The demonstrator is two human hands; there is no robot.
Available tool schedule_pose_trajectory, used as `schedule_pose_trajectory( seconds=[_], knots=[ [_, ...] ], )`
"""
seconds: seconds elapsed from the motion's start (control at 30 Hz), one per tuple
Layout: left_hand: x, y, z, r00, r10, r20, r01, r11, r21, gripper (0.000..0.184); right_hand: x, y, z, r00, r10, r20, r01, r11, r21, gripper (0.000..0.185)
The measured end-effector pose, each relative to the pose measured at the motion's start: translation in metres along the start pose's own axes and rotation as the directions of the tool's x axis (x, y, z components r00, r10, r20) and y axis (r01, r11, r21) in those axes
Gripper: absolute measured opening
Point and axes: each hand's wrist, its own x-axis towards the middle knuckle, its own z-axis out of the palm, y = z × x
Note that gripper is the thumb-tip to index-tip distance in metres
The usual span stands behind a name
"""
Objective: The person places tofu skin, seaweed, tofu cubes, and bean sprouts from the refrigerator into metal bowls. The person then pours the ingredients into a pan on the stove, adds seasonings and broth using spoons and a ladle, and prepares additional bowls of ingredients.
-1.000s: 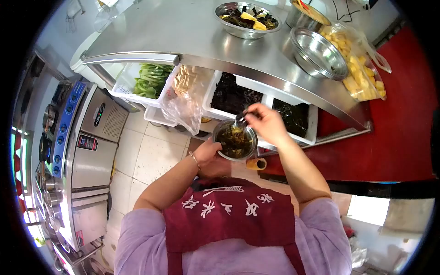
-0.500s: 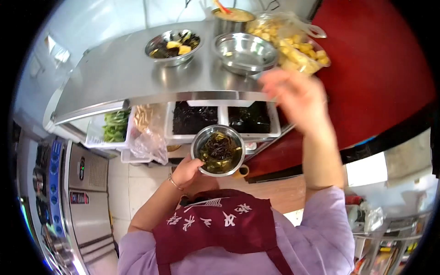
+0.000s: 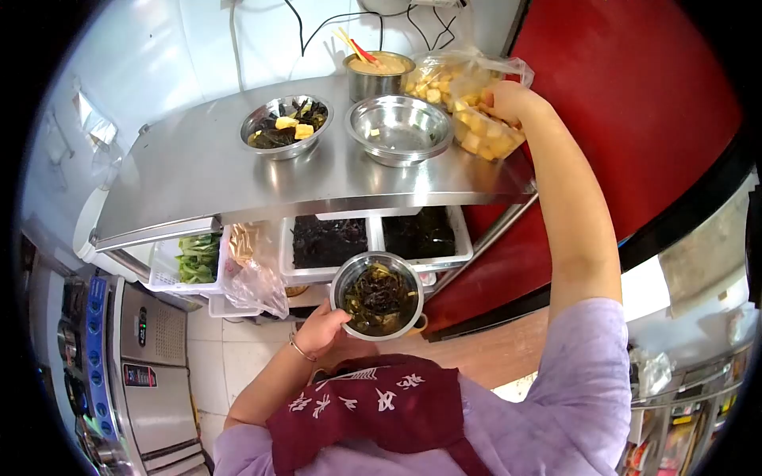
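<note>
In the head view my left hand [image 3: 324, 327] grips the rim of a steel bowl [image 3: 336, 305], thumb over the edge. Dark seaweed-like strips with paler bits [image 3: 379, 297] lie inside it. My right hand [image 3: 509, 103] is down in a clear plastic bag of yellow tofu-like cubes [image 3: 482, 136]; its fingertips are hidden among them. Left of that bag stands a stack of steel bowls [image 3: 399, 147], with a few small scraps in the top one. Farther left, another steel bowl [image 3: 274, 143] holds dark strips and yellow cubes.
A steel shelf [image 3: 190, 170] carries the bowls and a pot of tan sauce [image 3: 378, 79]. Beneath its edge are white trays of dark strips [image 3: 329, 242] and a basket of green vegetables [image 3: 198, 258]. A red panel [image 3: 635, 119] stands at the right.
My right hand has moved from above the shelf's front edge, up and into the bag of cubes. My left hand still holds the bowl; the whole view has shifted slightly.
</note>
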Motion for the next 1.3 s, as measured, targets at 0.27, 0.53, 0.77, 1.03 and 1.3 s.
schedule_pose_trajectory(
  seconds=[0.27, 0.53, 0.77, 1.03, 1.3],
  knots=[
    [-0.005, 0.01, 0.012, 0.999, 0.005, -0.042, -0.006, 0.999, -0.037, 0.046, 0.004, 0.017, 0.002, 0.976, -0.146, -0.163, 0.135, 0.988, -0.077, 0.02],
    [-0.003, 0.036, 0.032, 0.999, 0.047, -0.016, -0.04, 0.95, 0.311, 0.047, -0.068, -0.008, -0.018, 0.775, -0.199, -0.599, 0.493, 0.783, 0.379, 0.015],
    [0.001, 0.047, 0.044, 1.0, -0.025, 0.015, 0.025, 0.999, -0.044, 0.048, -0.161, -0.11, 0.09, 0.594, -0.709, -0.379, 0.759, 0.338, 0.557, 0.021],
    [-0.026, 0.06, 0.027, 0.999, -0.027, 0.021, 0.029, 0.996, -0.084, 0.047, -0.174, -0.144, 0.144, 0.686, -0.672, -0.279, 0.681, 0.457, 0.573, 0.019],
    [-0.069, 0.109, 0.022, 0.986, -0.119, -0.117, 0.13, 0.987, 0.096, 0.04, -0.186, -0.171, 0.104, 0.634, -0.733, -0.247, 0.756, 0.522, 0.395, 0.012]
  ],
)
